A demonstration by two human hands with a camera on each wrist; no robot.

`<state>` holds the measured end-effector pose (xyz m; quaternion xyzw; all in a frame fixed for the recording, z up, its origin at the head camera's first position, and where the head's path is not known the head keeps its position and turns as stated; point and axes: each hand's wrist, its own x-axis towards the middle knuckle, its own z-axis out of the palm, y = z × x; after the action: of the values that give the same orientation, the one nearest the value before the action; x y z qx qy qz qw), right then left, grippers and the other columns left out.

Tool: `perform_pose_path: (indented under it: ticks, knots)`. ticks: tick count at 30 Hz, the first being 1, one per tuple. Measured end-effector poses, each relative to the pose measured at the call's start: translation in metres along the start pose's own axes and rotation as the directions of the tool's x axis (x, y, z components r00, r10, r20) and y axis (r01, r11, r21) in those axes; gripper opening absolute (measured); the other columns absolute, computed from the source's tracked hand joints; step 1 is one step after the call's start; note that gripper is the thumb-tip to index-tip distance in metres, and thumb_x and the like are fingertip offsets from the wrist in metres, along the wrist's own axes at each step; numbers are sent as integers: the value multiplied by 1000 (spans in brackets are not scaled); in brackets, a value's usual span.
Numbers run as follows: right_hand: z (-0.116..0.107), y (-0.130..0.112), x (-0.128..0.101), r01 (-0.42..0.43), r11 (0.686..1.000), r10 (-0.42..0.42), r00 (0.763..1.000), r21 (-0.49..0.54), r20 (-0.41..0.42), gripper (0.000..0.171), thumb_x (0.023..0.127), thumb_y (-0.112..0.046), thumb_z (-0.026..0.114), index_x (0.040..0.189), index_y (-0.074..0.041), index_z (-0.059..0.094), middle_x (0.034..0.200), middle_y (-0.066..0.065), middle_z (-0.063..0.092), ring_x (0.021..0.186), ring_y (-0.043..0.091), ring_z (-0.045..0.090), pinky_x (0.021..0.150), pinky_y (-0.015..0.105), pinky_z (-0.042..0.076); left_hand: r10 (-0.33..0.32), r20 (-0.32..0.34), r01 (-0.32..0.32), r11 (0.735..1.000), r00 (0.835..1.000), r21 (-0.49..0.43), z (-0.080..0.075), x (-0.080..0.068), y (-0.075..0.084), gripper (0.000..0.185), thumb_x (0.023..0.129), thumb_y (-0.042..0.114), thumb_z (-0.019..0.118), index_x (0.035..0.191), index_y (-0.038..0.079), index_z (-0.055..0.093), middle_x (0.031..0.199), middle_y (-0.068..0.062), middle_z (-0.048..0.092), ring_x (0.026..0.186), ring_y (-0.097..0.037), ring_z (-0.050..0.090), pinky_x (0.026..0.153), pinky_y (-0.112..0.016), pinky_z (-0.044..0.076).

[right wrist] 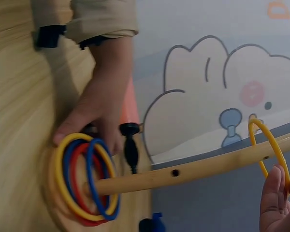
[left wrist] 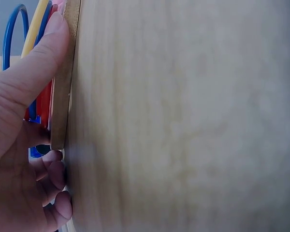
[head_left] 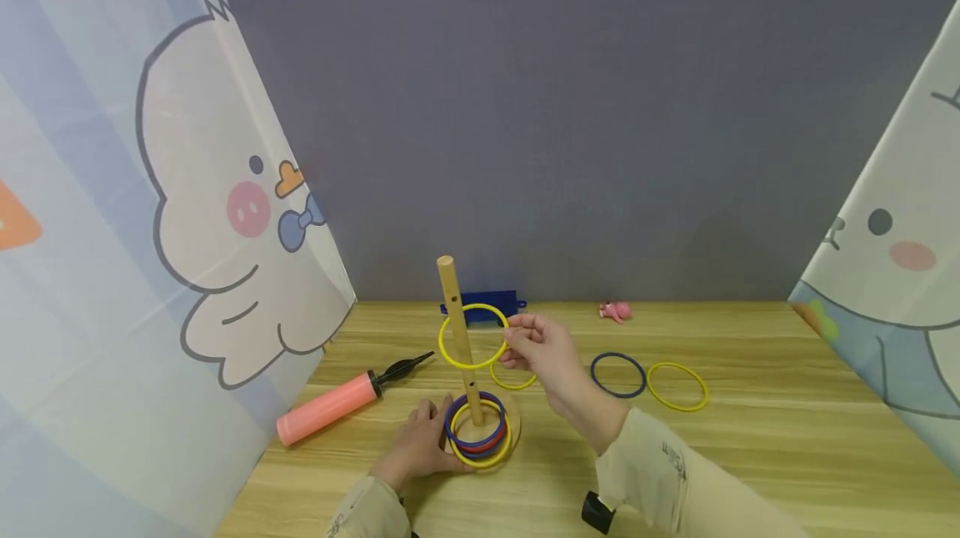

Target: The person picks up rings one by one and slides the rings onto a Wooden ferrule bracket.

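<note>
yellow ring (head_left: 473,335) pinched by right hand (head_left: 542,348) around peg (head_left: 458,329) | base (head_left: 512,429) steadied by left hand (head_left: 420,439), fingers pressed | risk: peg tipped if ring is snagged

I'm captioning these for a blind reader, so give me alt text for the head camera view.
A person's right hand holds a yellow ring around a wooden peg, while the left hand steadies its round base, where blue, red and yellow rings are stacked. A pink pump and loose rings lie on the wooden table.
</note>
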<state>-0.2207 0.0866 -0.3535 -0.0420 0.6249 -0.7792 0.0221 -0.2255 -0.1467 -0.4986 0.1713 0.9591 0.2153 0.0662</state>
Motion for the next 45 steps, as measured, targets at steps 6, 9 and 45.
perform_pose_path:
  ticks: [6,9,45]
  knots:
    - [-7,34,-7,-33,999,33,999,-22,28,25,96,3,56,118,13,53,81,7,61,64,14,61,63,26,53,-1,-5,1,1000,1000,-13,-1,-1,0,121,61,57,86,152,1,30,96,-4,31,84,-22,32,69,-35,31]
    - [-11,52,-11,-47,998,49,998,-46,37,27,96,1,56,119,13,51,83,8,61,65,14,62,64,27,54,-4,-7,4,1000,1000,-18,-1,-2,1,121,61,59,86,153,2,30,95,-4,31,83,-22,32,68,-35,29]
    - [-44,133,22,-57,932,24,995,-359,-97,21,87,3,59,106,12,62,83,10,58,57,19,60,53,35,53,0,-5,0,1000,1000,-22,-2,-2,1,120,62,57,86,152,0,29,97,-4,31,85,-22,32,70,-33,29]
